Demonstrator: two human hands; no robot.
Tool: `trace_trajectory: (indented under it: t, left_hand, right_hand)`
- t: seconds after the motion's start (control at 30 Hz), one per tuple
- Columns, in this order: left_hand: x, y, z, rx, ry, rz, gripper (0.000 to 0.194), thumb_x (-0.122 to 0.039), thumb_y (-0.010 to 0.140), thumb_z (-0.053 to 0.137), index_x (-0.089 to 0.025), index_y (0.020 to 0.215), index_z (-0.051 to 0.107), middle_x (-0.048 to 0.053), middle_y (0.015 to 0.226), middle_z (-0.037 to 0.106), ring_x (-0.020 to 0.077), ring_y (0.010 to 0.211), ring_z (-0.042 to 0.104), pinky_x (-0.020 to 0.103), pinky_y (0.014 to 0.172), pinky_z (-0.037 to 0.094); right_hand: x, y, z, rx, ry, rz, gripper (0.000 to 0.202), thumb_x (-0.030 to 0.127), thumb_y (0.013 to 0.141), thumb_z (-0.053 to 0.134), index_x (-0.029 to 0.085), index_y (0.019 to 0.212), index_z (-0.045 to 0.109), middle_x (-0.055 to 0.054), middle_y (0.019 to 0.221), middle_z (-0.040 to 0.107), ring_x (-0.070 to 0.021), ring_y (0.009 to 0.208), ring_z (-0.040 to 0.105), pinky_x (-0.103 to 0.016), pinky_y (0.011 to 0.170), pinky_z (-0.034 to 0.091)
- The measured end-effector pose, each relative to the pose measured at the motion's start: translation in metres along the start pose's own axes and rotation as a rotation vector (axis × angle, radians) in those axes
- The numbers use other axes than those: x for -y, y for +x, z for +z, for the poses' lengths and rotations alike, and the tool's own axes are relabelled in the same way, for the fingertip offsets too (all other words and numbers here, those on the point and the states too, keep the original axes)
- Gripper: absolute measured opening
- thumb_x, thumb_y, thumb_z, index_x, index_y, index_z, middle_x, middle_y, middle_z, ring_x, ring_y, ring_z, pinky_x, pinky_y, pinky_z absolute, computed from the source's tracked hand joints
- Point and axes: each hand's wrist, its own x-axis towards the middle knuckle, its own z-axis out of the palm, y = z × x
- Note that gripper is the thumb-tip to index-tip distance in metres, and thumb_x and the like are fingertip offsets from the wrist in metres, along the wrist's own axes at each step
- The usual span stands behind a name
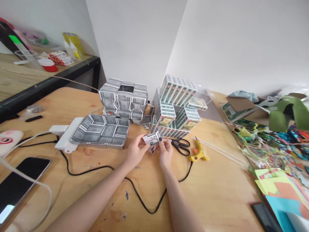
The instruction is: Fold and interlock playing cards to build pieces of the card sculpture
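Note:
Between my two hands is a small white playing card [151, 138] with black print; it looks folded, and a second card edge with some red shows beneath it. My left hand [138, 149] pinches it from the left with thumb and fingers. From the other side, my right hand [165, 149] grips its right end. Just right of my right hand lie black-handled scissors [181, 147]. Further right a yellow glue gun [199, 154] rests on the table. Behind my left hand sits a shallow tray made of folded cards [101, 144], with a taller box of cards [123, 100] behind it.
Stacked playing-card packs [178, 90] stand behind my hands. A black cable [135, 190] loops across the table [217, 193] under my forearms. White glue sticks [222, 151] lie right of the glue gun. A power strip [70, 137] and phone [24, 177] are left; coloured paper [280, 190] lies right.

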Motion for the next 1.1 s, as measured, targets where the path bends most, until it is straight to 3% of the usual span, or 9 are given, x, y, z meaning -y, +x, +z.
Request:
trace_trajectory:
  t: [0.1,0.2,0.37,0.47,0.53,0.67,0.8,0.9,1.1]
  left_hand:
    - [0.0,0.004,0.0,-0.036,-0.076,-0.167,0.026,-0.029,0.073,0.057,-0.015,0.095,0.056,0.005,0.086,0.066,0.0157,0.075,0.063,0.024,0.063,0.05]
    - [-0.002,0.007,-0.003,-0.041,-0.058,-0.272,0.018,-0.029,0.069,0.059,-0.014,0.078,0.059,0.001,0.068,0.063,0.0135,0.062,0.059,0.022,0.055,0.046]
    - [0.003,0.007,-0.004,0.066,-0.089,-0.272,0.009,-0.022,0.066,0.058,-0.014,0.068,0.057,-0.002,0.062,0.06,0.0117,0.057,0.055,0.02,0.053,0.041]
    - [0.006,0.006,-0.002,0.11,-0.123,-0.274,0.01,-0.021,0.065,0.059,-0.014,0.071,0.058,-0.001,0.064,0.06,0.0122,0.058,0.055,0.021,0.054,0.041]
    - [0.006,0.007,-0.001,0.105,-0.189,-0.287,0.014,-0.022,0.065,0.058,-0.014,0.077,0.058,0.0,0.068,0.062,0.0136,0.063,0.057,0.022,0.057,0.044]
    - [0.004,0.01,-0.003,-0.017,-0.273,-0.275,0.02,-0.026,0.068,0.057,-0.014,0.084,0.058,0.003,0.079,0.064,0.0156,0.072,0.059,0.026,0.067,0.047]
    - [0.006,0.012,-0.007,-0.128,-0.221,-0.28,0.021,-0.031,0.071,0.054,-0.014,0.083,0.058,0.002,0.075,0.063,0.0143,0.067,0.057,0.024,0.062,0.045]
    - [0.006,0.011,-0.009,-0.091,-0.08,-0.258,0.017,-0.029,0.073,0.052,-0.016,0.082,0.058,0.001,0.073,0.062,0.014,0.066,0.056,0.024,0.062,0.044]
    - [-0.003,0.009,-0.007,0.016,0.074,-0.164,0.017,-0.027,0.078,0.047,-0.018,0.084,0.06,0.002,0.079,0.064,0.0138,0.072,0.056,0.023,0.068,0.043]
  right_hand:
    - [-0.001,-0.001,0.001,0.095,0.07,0.073,0.022,0.04,0.081,0.049,0.02,0.075,0.043,0.006,0.049,0.05,-0.0088,0.038,0.044,-0.02,0.04,0.037]
    - [-0.002,0.001,0.0,0.053,-0.014,0.044,0.022,0.038,0.078,0.054,0.019,0.072,0.047,0.005,0.053,0.052,-0.0084,0.044,0.047,-0.019,0.044,0.038]
    - [-0.001,0.005,-0.003,0.006,-0.096,-0.025,0.032,0.037,0.076,0.056,0.017,0.101,0.058,-0.005,0.093,0.064,-0.017,0.082,0.059,-0.029,0.072,0.047]
    - [-0.001,0.006,-0.004,0.041,-0.161,-0.046,0.032,0.037,0.077,0.054,0.017,0.101,0.06,-0.007,0.099,0.064,-0.0203,0.092,0.057,-0.034,0.081,0.045]
    - [-0.003,0.007,-0.005,0.04,-0.185,-0.05,0.028,0.037,0.076,0.055,0.016,0.094,0.062,-0.007,0.095,0.065,-0.0202,0.088,0.058,-0.034,0.078,0.046]
    - [-0.007,0.006,-0.004,0.048,-0.105,0.012,0.021,0.036,0.075,0.057,0.016,0.084,0.058,-0.001,0.07,0.061,-0.0125,0.06,0.056,-0.025,0.056,0.046]
    - [-0.003,0.0,0.002,0.228,-0.048,0.107,0.022,0.033,0.074,0.06,0.018,0.087,0.052,0.005,0.056,0.054,-0.0091,0.045,0.05,-0.021,0.045,0.043]
    - [0.0,-0.004,0.006,0.362,-0.064,0.184,0.026,0.035,0.075,0.058,0.018,0.093,0.051,0.006,0.052,0.052,-0.0096,0.04,0.049,-0.021,0.041,0.043]
    - [0.0,-0.004,0.006,0.395,-0.098,0.245,0.022,0.037,0.075,0.056,0.019,0.085,0.048,0.008,0.045,0.049,-0.0075,0.031,0.044,-0.017,0.031,0.031]
